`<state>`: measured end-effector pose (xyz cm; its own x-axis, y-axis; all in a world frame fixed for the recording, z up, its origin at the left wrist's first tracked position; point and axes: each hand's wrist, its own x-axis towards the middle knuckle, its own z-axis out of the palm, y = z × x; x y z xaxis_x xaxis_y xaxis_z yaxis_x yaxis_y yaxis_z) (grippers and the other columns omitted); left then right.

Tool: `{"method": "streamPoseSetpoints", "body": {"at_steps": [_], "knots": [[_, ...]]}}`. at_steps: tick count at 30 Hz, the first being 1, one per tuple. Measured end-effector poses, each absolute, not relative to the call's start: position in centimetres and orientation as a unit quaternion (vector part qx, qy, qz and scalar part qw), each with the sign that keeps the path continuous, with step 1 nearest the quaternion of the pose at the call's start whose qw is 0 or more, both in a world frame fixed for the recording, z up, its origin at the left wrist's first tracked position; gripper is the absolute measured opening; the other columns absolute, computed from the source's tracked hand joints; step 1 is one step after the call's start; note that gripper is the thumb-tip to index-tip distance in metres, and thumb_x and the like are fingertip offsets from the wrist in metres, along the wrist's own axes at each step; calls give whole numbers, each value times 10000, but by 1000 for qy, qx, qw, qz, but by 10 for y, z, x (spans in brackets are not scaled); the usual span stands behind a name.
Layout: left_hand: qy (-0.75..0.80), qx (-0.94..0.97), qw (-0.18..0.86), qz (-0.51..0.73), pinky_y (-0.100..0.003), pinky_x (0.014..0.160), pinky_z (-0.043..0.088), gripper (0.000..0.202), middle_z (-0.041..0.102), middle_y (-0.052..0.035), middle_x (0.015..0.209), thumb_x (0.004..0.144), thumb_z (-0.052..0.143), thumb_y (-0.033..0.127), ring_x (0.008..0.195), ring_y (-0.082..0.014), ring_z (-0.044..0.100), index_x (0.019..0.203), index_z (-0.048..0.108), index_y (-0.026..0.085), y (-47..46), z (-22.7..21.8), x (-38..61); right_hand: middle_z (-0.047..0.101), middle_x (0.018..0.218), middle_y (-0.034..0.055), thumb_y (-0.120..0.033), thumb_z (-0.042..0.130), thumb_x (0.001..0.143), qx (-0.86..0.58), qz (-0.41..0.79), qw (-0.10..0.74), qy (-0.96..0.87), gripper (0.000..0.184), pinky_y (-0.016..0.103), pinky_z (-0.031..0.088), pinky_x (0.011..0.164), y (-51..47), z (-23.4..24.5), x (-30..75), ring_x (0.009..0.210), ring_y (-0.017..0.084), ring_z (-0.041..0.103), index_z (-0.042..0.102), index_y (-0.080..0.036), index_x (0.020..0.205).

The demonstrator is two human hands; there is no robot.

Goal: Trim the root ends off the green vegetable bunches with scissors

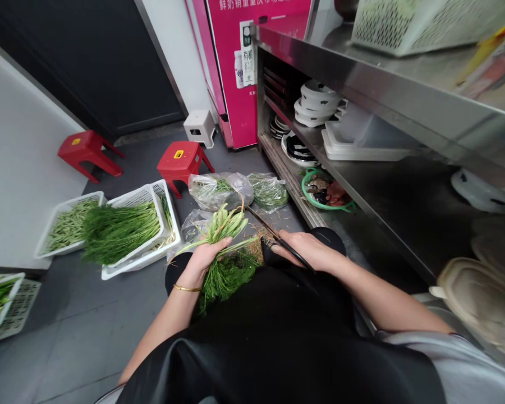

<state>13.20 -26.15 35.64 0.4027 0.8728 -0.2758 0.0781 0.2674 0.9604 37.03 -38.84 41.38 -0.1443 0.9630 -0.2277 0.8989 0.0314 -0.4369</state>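
Note:
My left hand (208,255) is closed round a bunch of feathery green herbs, which looks like dill or fennel (225,280). Its pale stalks (227,224) point forward, away from me, and the leafy part hangs down by my lap. My right hand (305,249) grips the dark handle of a long, thin sickle-like tool (267,224). The tool's slim far end curves near the stalk ends; whether it touches them I cannot tell. Trimmed straw-coloured bits (256,249) lie below, between my knees.
Left, white baskets hold feathery herbs (124,230) and green beans (69,224). Plastic bags of greens (221,188) lie ahead, near red stools (180,160). A steel shelf (382,168) with dishes runs along my right, with a green basket (307,193) at floor level.

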Motion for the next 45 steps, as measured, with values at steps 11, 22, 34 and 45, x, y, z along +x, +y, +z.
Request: {"method": "streamPoseSetpoints", "body": {"at_steps": [11,22,34,45], "knots": [[457,548,636,293,-386,981,464,632,692,-107,1126,537,842,300,1069,-280,625,1127,667,153,-262,358,131,702,850,163,-656,224,906,-676,170,-72,-714,606,312,391,620,-384,411,383,818,291,679,532,-150,1035],[431,568,645,277,-382,1007,437,600,667,-107,1178,565,826,286,1132,-279,590,1130,661,166,-262,352,133,706,835,156,-541,297,939,-670,168,-82,-718,475,306,385,619,-382,407,384,827,287,680,543,-148,1044],[480,556,616,285,-427,967,452,326,742,-94,915,623,779,359,1013,-301,635,875,726,161,-261,348,139,700,836,125,-502,339,939,-637,213,-26,-741,370,284,364,589,-395,411,355,772,264,682,488,-167,992],[449,625,572,282,-410,993,434,387,731,-74,994,691,715,344,1037,-270,631,1034,691,166,-264,344,142,707,823,146,-536,277,946,-645,177,-62,-741,461,312,404,625,-376,404,335,804,288,684,484,-141,1060]]}}
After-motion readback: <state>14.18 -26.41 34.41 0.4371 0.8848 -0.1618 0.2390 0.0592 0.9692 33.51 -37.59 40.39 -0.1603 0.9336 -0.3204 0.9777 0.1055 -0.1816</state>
